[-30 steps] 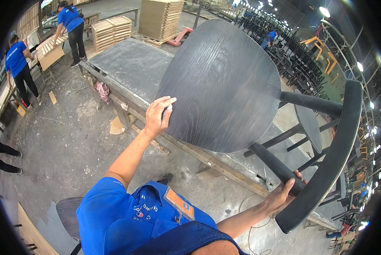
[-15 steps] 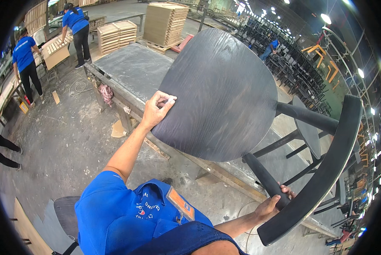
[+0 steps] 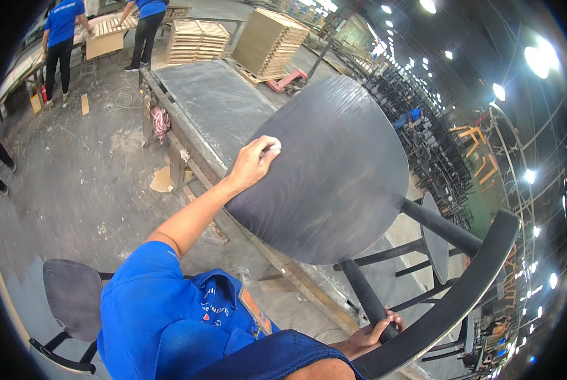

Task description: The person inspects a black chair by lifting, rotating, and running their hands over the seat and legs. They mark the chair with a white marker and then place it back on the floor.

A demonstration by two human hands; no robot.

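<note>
A black chair with a broad rounded wood-grain seat (image 3: 331,180) is tilted in front of me over the workbench. My left hand (image 3: 253,163) is closed in a pinch at the seat's left part. Its fingertips hold a small white piece (image 3: 275,145), too small to name, against the surface. Lower right, my right hand (image 3: 373,334) wraps round a dark round post (image 3: 364,290) of the chair, close to the curved backrest (image 3: 459,307).
A long grey-topped workbench (image 3: 202,88) runs under the chair; a striped rag (image 3: 161,123) hangs at its side. Another black chair (image 3: 71,297) stands lower left. Stacked wooden panels (image 3: 267,44) and a red pallet jack (image 3: 288,81) are beyond. Two people in blue work at far left.
My left hand has moved a little to the right and inward over the seat. The chair and my right hand appear lower and further left, as the view has shifted.
</note>
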